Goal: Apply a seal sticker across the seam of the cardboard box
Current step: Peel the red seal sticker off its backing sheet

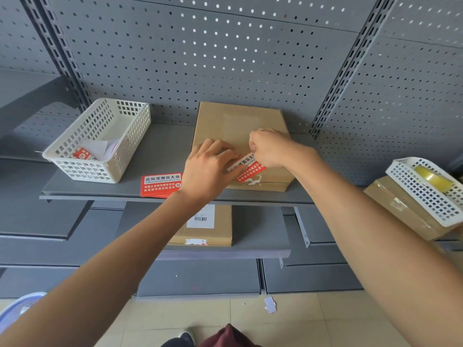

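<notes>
A brown cardboard box [238, 123] lies flat on the grey shelf [160, 149], against the pegboard. A red and white seal sticker [248, 169] sits tilted over the box's near top edge and front face. My left hand [208, 169] pinches the sticker's left end with curled fingers. My right hand [273, 149] grips its right upper end, fingers closed over it. Both hands hide much of the sticker. Whether it is stuck down to the cardboard I cannot tell. A dashed line runs along the box's front face, under the sticker.
A stack of red seal stickers [161, 185] lies at the shelf's front edge, left of the box. A white mesh basket [100, 141] holds papers further left. Another labelled box [203, 226] sits on the lower shelf. At right, a white basket [431, 194] with tape rests on cartons.
</notes>
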The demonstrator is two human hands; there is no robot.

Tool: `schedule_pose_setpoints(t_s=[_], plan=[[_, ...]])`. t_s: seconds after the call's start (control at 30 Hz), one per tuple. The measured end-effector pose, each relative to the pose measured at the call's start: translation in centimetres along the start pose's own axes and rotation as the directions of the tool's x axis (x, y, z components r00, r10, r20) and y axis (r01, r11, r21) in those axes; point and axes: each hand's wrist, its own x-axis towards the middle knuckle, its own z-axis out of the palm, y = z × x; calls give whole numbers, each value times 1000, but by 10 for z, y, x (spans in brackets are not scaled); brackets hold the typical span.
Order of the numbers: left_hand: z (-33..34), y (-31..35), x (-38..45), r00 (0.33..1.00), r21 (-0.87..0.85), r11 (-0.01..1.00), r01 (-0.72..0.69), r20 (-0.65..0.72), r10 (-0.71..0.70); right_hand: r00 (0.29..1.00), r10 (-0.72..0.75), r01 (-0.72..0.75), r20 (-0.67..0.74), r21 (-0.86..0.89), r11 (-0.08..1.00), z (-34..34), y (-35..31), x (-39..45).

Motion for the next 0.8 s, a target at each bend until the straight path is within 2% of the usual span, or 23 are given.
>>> schedule_pose_setpoints(t_s=[0.17, 0.3, 0.43, 0.57, 0.8], plan=[[-4, 8, 3, 994, 21, 999, 39, 100, -41, 1000, 4, -4, 2, -31, 1000, -1, -4, -3], [-3, 15, 4, 989, 101, 991, -89, 130, 76, 1000, 12, -12, 17, 2, 1000, -3, -5, -3], [-4, 16, 2, 981, 152, 979, -136, 161, 111, 999, 1, -4, 44, 47, 999, -5, -1, -2], [-6, 16, 3, 976, 149, 980, -130, 191, 101, 997, -14, 7, 77, 101, 995, -8, 3, -1], [-7, 16, 3, 984, 102, 990, -96, 159, 79, 993, -55, 41, 101, 132, 990, -10, 10, 3]])
